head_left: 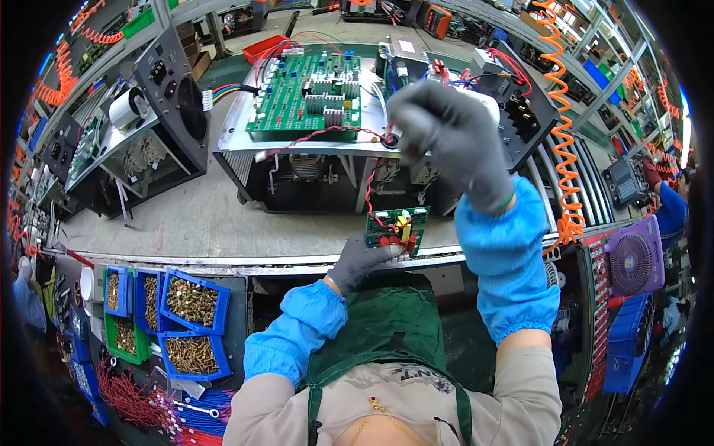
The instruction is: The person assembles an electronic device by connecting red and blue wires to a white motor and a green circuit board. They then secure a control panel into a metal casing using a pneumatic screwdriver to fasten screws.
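My left hand (357,263), in a grey glove, grips the lower left edge of a small green circuit board (417,220) with yellow and red parts. A twisted red wire (369,187) runs from this board up to an open metal chassis (236,135). My right hand (455,141), also gloved, is raised above the chassis's right part with its fingers curled; whatever they hold is hidden. On the chassis lies a large green circuit board (279,93) with silver heat sinks. Another red wire crosses its front edge and ends in a white plug (260,156).
A second open chassis (141,160) stands at left on the bench (186,223). Blue bins (195,300) of brass-coloured fasteners sit at lower left, above bundles of red wires (132,398). An orange coiled hose (563,156) hangs at right, near a purple fan (634,256).
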Demonstrator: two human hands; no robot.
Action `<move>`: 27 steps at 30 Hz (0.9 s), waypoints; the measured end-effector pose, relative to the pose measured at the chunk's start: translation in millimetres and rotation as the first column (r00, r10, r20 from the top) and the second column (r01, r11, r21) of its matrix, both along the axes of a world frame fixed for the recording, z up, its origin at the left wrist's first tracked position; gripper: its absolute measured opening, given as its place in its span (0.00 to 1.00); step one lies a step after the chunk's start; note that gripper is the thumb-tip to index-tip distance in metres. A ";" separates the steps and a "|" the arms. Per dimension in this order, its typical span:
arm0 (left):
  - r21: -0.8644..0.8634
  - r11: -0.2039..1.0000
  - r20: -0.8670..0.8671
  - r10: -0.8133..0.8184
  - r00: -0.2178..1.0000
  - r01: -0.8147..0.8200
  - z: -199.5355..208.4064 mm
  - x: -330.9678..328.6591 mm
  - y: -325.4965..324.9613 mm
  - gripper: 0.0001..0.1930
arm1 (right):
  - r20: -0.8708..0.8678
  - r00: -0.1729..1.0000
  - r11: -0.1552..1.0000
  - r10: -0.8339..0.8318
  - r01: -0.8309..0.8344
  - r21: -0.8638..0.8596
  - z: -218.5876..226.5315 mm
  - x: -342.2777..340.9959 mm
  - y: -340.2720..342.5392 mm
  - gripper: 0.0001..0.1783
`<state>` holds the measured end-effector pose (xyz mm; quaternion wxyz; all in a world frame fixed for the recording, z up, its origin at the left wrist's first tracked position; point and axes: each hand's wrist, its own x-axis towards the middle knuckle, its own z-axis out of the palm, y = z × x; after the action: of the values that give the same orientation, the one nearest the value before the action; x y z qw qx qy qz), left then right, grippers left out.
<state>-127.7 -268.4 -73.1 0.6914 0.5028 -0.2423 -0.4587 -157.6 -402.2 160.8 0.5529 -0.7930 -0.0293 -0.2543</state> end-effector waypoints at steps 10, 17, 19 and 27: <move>-0.025 1.000 -0.171 0.013 0.985 -0.018 -2.1 -1.4 -32.5 0.24 | 0.112 0.990 0.994 -0.088 0.080 0.079 22.4 -20.4 -9.7 0.10; -0.085 0.993 -0.106 0.066 0.992 -0.076 9.1 14.8 -18.7 0.25 | 0.037 0.950 0.948 0.310 -0.312 0.068 2.0 -48.7 -6.3 0.19; -0.124 0.990 -0.113 0.052 0.992 -0.066 10.7 17.8 -10.7 0.27 | -0.273 0.961 0.833 -0.050 -0.110 -0.542 -35.4 -54.8 -50.9 0.18; -0.099 0.990 0.010 0.102 0.995 -0.100 0.6 27.3 -23.5 0.29 | -0.568 0.788 0.964 -0.238 0.122 -0.234 -173.3 -53.8 -105.7 0.12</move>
<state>-100.5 -291.9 -72.5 0.7357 0.4834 -0.2442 -0.4068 -211.4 -507.9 -12.5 0.4314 -0.8794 0.1968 -0.0428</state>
